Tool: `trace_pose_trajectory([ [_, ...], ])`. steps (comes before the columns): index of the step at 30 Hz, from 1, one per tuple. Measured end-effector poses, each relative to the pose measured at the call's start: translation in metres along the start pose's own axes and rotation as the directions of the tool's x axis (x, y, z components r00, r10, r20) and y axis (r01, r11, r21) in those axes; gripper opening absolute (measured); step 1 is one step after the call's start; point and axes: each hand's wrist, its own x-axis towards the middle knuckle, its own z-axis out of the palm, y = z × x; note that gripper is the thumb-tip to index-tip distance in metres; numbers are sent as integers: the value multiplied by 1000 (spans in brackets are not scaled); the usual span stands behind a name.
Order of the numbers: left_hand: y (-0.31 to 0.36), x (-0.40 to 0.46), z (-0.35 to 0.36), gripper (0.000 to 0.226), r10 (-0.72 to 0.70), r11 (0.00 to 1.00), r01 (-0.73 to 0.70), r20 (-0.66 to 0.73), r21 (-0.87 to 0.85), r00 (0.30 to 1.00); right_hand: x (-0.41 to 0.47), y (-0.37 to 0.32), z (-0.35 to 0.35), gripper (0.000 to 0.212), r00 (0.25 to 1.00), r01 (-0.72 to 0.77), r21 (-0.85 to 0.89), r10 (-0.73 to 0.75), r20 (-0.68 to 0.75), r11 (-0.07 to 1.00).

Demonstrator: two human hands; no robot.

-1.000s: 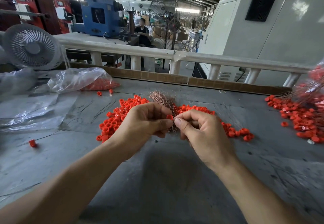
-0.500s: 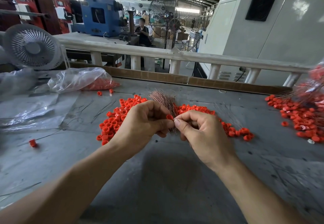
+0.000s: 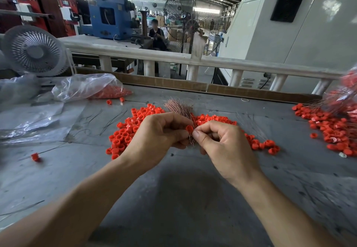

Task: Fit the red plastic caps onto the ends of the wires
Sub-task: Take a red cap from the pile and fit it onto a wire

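My left hand point(image 3: 158, 134) grips a bundle of thin copper-coloured wires point(image 3: 178, 106) that fans out above its knuckles, and its thumb and fingers pinch one red cap point(image 3: 189, 128). My right hand point(image 3: 222, 142) meets it fingertip to fingertip, pinching what looks like a wire end at the cap. Both hands hover just above a pile of loose red caps point(image 3: 125, 136) spread across the grey table point(image 3: 183, 198).
A second heap of red caps with wires point(image 3: 328, 127) lies at the right edge. A clear plastic bag of caps point(image 3: 90, 89) and plastic sheets point(image 3: 29, 119) lie at the left. One stray cap point(image 3: 35, 157) sits near left. A white fan point(image 3: 34, 50) stands behind.
Hardly anything differs. Both hands stay pressed together at the cap, with only slight finger movement.
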Motion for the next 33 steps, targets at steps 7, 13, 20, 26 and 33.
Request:
trace_pose_trajectory([
  [7, -2, 1, -1, 23, 17, 999, -16, -20, 47, 1000, -1, -3, 0, 20, 1000, -9, -32, 10, 26, 999],
  [13, -3, 1, 0, 23, -3, 1000, 3, -29, 4, 1000, -1, -3, 0, 19, 999, -15, -32, 16, 32, 999],
  [20, -4, 1, 2, 23, -9, 1000, 9, -24, -22, 1000, 0, -2, 1, 19, 1000, -17, -16, 17, 11, 1000],
  [26, -3, 0, 0, 21, 1, 1000, -2, -12, -18, 1000, 0, -2, 1, 19, 1000, -20, -22, 20, 8, 1000],
  [33, -2, -1, 1, 19, -13, 999, 13, -7, -43, 1000, 0, -2, -1, 19, 1000, -23, -17, 24, 21, 1000],
])
